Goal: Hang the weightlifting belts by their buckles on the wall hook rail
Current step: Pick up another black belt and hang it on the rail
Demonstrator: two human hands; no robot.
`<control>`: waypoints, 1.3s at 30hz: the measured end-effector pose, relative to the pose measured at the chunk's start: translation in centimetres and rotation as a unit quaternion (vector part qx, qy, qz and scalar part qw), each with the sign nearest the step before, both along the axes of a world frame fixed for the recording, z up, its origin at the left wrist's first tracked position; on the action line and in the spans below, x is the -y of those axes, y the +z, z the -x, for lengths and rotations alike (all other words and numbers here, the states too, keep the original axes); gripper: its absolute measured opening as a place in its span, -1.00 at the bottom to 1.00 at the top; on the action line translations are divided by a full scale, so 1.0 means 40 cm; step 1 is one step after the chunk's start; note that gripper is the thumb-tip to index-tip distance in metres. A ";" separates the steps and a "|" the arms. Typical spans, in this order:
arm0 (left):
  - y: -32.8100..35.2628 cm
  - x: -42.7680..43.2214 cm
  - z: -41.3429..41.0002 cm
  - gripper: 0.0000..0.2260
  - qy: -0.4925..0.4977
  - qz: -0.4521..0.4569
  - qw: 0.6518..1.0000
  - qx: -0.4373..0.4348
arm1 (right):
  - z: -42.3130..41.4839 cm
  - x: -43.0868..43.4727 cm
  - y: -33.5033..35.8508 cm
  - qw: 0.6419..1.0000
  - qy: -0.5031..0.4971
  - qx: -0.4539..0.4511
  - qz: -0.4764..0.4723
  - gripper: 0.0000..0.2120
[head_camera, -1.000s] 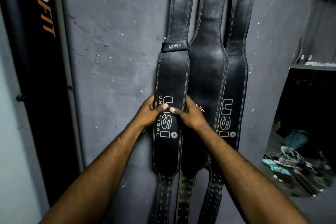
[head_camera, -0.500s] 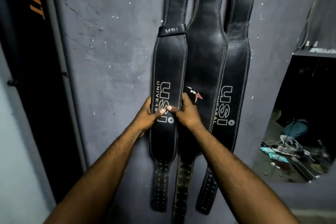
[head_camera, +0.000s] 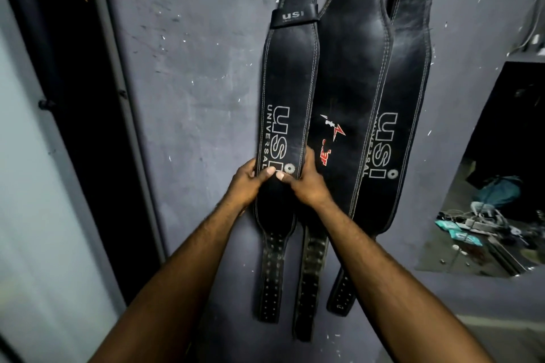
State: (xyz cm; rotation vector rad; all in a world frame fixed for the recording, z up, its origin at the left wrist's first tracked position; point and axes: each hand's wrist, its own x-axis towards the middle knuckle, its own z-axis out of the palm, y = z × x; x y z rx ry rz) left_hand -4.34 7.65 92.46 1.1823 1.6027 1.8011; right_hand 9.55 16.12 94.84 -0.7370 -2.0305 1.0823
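Note:
Three black leather weightlifting belts hang side by side down a grey wall; their buckles and the hook rail are above the frame, out of sight. The left belt (head_camera: 287, 76) carries white "USI UNIVERSAL" lettering. My left hand (head_camera: 246, 183) grips its left edge and my right hand (head_camera: 305, 183) grips its right edge, thumbs pressed on the front just below the lettering. The middle belt (head_camera: 352, 68) has a small red logo and overlaps the right belt (head_camera: 404, 115), which also reads "USI".
A dark panel with orange lettering (head_camera: 79, 74) and a grey metal frame stand to the left. At the right a mirror (head_camera: 486, 174) reflects a cluttered floor with cables and a teal bag. The grey wall (head_camera: 191, 82) is scuffed.
Both hands have slid down the left belt, from over the "USI" lettering to just below it. The view has tilted down, so the belts' lower ends now show.

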 end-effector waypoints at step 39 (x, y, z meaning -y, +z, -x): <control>-0.253 0.073 -0.073 -0.64 0.198 0.163 0.966 -0.020 | -0.105 0.092 -0.287 0.994 -0.094 0.030 0.044 -0.78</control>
